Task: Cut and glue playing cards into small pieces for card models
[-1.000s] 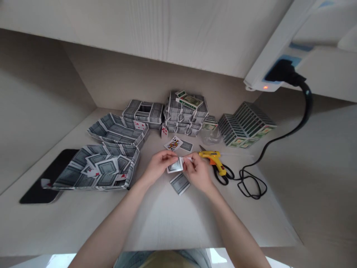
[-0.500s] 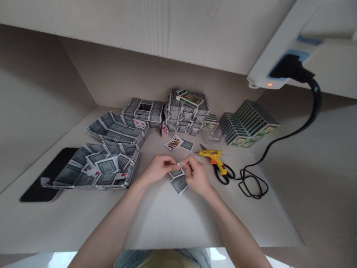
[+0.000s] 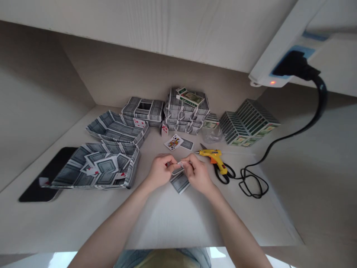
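Observation:
Between my hands is a grey-backed playing card (image 3: 177, 171), gripped by its left side in my left hand (image 3: 162, 170) and by its right side in my right hand (image 3: 196, 173). My fingers on both sides are closed and hide much of its upper edge. Beneath it another grey-backed card (image 3: 180, 183) lies face down on the table. Beyond my fingertips a face-up queen (image 3: 174, 142) overlaps a face-down card (image 3: 187, 144). To the right of my right hand lies a yellow glue gun (image 3: 214, 156), over black-handled scissors (image 3: 223, 178).
Open trays made of cards stand at the left, the nearer tray (image 3: 133, 167) holding loose cards over a black phone-like slab (image 3: 47, 175). Card-built boxes (image 3: 186, 115) and stacked card packs (image 3: 251, 123) line the back. A black cord (image 3: 267, 149) runs to a power strip (image 3: 267, 74).
The card between my hands has tilted, and less of its back shows. My left fingers have curled inward a little, and both hands stay close together.

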Motion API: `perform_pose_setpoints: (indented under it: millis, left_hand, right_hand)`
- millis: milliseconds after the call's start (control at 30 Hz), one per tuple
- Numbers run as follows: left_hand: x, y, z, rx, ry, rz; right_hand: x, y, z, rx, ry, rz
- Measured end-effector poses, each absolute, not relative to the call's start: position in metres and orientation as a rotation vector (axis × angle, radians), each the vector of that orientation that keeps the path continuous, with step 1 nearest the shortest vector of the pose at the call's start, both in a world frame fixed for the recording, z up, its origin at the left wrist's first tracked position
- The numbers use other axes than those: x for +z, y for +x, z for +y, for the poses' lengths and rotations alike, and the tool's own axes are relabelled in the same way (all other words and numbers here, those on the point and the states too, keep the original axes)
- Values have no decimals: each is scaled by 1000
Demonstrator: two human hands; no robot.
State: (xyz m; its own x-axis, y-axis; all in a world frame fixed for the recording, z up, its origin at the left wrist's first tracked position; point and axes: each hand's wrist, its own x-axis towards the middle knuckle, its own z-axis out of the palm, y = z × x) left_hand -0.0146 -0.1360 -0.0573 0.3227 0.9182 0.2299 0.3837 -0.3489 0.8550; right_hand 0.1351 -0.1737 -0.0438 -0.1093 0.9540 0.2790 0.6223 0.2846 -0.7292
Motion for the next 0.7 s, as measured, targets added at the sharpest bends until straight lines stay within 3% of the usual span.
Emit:
perform_pose_setpoints:
  millis: [433, 700]
  left_hand:
    - [-53, -16, -136, 1029, 2019, 1184]
    - [-55, -19, -133, 1162, 2003, 1194]
  right_hand:
    - [-48, 138, -171, 534, -1388, -1647]
    - [-43, 131, -173, 903, -1181, -1357]
